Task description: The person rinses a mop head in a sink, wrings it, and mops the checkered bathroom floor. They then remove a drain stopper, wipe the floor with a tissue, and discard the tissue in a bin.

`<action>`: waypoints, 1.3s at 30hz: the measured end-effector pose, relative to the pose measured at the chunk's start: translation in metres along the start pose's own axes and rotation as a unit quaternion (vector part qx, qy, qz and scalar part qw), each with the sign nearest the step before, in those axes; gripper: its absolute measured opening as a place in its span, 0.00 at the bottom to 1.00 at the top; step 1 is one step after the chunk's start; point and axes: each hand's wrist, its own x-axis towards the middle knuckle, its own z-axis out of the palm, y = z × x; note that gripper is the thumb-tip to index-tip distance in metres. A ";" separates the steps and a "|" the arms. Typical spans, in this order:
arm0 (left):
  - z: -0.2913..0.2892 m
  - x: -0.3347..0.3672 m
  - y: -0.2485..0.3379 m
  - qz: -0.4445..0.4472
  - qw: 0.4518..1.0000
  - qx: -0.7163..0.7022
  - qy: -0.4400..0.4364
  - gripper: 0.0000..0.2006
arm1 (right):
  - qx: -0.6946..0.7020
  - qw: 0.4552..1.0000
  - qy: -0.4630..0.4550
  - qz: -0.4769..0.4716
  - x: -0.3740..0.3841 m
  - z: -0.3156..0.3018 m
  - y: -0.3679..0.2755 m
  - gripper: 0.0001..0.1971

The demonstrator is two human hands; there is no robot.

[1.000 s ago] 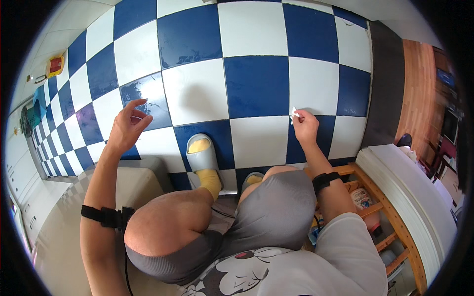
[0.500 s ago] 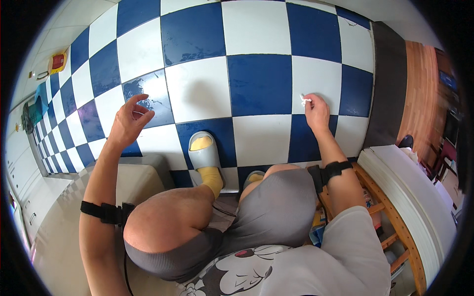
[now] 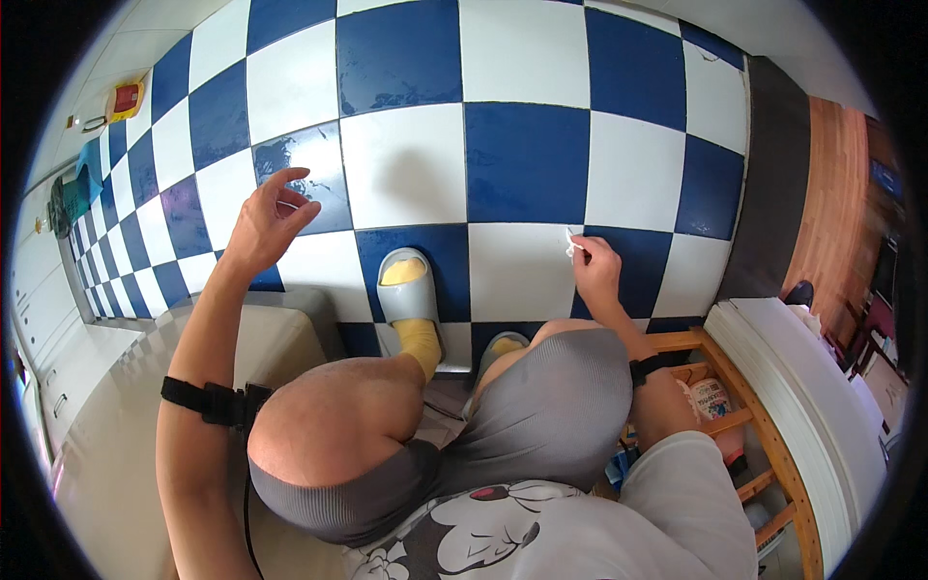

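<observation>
My left hand (image 3: 268,220) hovers above the tiled floor on the left, palm turned inward. Its thumb and curved fingers are apart, with nothing seen gripped between them. To the right, in front of my knee, my right hand (image 3: 599,271) pinches a small white crumpled scrap (image 3: 572,246), which pokes out past the fingertips. Whether it is tissue or cloth cannot be made out. Beneath the hands lies a floor of blue and white tiles (image 3: 527,159), with wet-looking shiny patches toward the left.
My foot in a grey slipper (image 3: 407,290) stands between the hands. A pale rounded appliance or bin (image 3: 280,338) is beside my left arm. At right stands a wooden rack (image 3: 730,421) under a white top. A yellow and red container (image 3: 125,100) sits far left.
My right hand has drawn nearer to me and leftward, still pinching the white scrap. My left hand keeps its open shape. The whole view has shifted slightly.
</observation>
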 end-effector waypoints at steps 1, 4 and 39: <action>0.001 0.001 0.000 -0.005 1.000 -0.004 0.001 0.24 | 0.009 1.000 0.019 0.002 -0.004 0.006 -0.001 0.09; 0.006 0.001 0.002 -0.012 1.000 -0.002 -0.001 0.25 | 0.025 0.999 0.034 0.008 -0.015 0.018 -0.005 0.09; 0.008 -0.001 0.011 -0.026 0.999 0.027 -0.013 0.26 | -0.125 0.941 -0.219 -0.227 0.016 0.040 -0.030 0.06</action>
